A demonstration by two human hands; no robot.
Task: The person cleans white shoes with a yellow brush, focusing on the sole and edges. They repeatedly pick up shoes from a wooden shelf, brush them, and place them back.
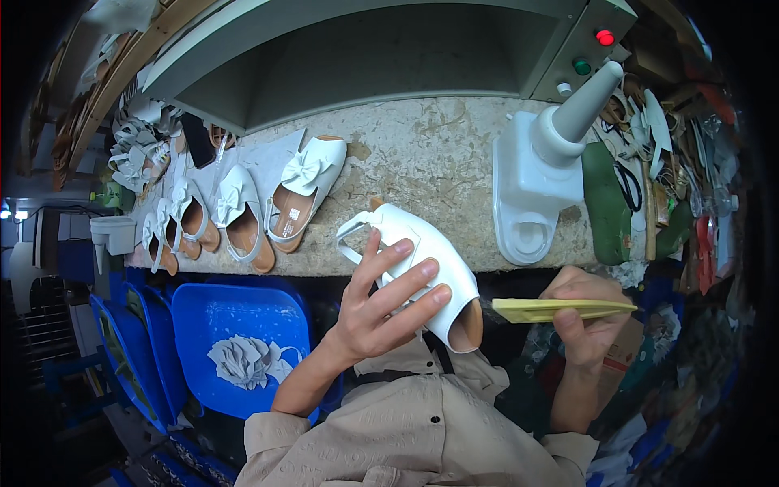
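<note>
At the far left, blue plastic crates [235, 325] stand below the counter [438, 162], one holding a loose grey-white fabric bow [243, 361]. Above them, on the counter's left end, a row of finished white bow-trimmed shoes [243, 211] lies side by side, soles and tan insoles facing up, the largest [304, 191] angled toward the grey machine hood [365, 57] at the back.

At centre, the person's left hand [381, 304] holds a white open-toe shoe [426, 268] just off the counter's front edge, above the lap; the fingers [406, 280] are spread across its upper and the grip is closed around the shoe, its toe opening turned down and to the right, its heel strap [353, 235] toward the counter.

Just beside the toe opening, the right hand [588, 312] pinches a flat yellow-green brush-like tool [560, 308] (its tip points left, near the shoe, though whether it touches cannot be told). That grip is shut on the tool.

Behind the right hand, a white cone-topped stand [540, 178] sits on the counter below a panel with red [604, 36] and green [581, 66] buttons. At far right lie green shoe soles [604, 203] and a tangle of straps and scraps [673, 154].
</note>
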